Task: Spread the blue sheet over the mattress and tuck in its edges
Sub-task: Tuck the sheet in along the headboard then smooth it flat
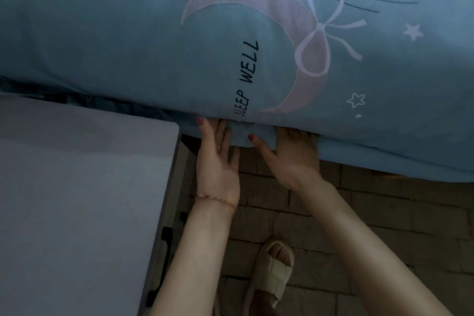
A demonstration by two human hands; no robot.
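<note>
The blue sheet (128, 41), printed with a pink crescent moon, a bow, stars and the words SLEEP WELL, covers the mattress across the top of the view. Its edge hangs down the near side of the bed. My left hand (216, 159) lies palm up with straight fingers pushing under the hanging edge. My right hand (292, 154) is beside it, thumb out on the cloth, its fingertips hidden under the fold of the sheet. A small flap of sheet sits between the two hands. The mattress itself is hidden by the sheet.
A pale grey table or cabinet top (77, 187) stands close on the left, its corner next to my left hand. Below is a brick-patterned floor (372, 213). My foot in a pale slipper (272, 274) stands near the bottom centre.
</note>
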